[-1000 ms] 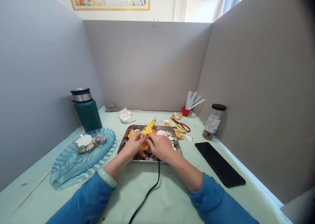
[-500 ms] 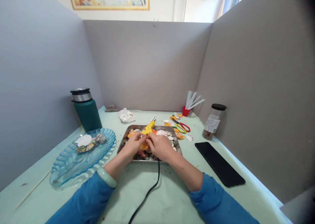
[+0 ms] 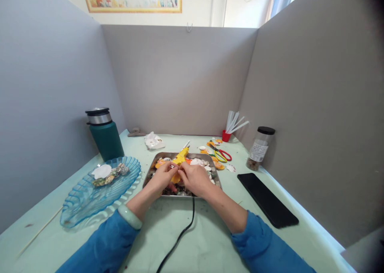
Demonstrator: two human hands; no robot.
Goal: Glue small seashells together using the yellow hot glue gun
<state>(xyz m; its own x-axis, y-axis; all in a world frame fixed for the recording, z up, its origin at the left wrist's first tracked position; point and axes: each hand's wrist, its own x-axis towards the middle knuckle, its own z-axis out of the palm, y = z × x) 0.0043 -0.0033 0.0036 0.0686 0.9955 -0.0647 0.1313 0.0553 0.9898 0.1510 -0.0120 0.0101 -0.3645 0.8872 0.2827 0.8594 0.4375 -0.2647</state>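
Observation:
Over a metal tray (image 3: 216,181) my two hands meet, fingertips pinched together. My left hand (image 3: 163,177) and my right hand (image 3: 196,177) are both closed on something small that I cannot make out; a bit of white shows at the left fingertips. Just beyond them a yellow glue gun (image 3: 181,157) lies across the tray, its nozzle pointing away from me. Its black cord (image 3: 183,231) runs out between my forearms towards me. Small stones, shells and orange paper pieces fill the tray, partly hidden by my hands.
A blue scalloped plate (image 3: 85,209) with stones and a white disc lies left, before a green bottle (image 3: 107,141). Right are scissors (image 3: 221,155), a red cup (image 3: 226,136) of glue sticks, a jar (image 3: 258,151) and a black phone (image 3: 268,201). Crumpled white paper (image 3: 154,141) sits at the back.

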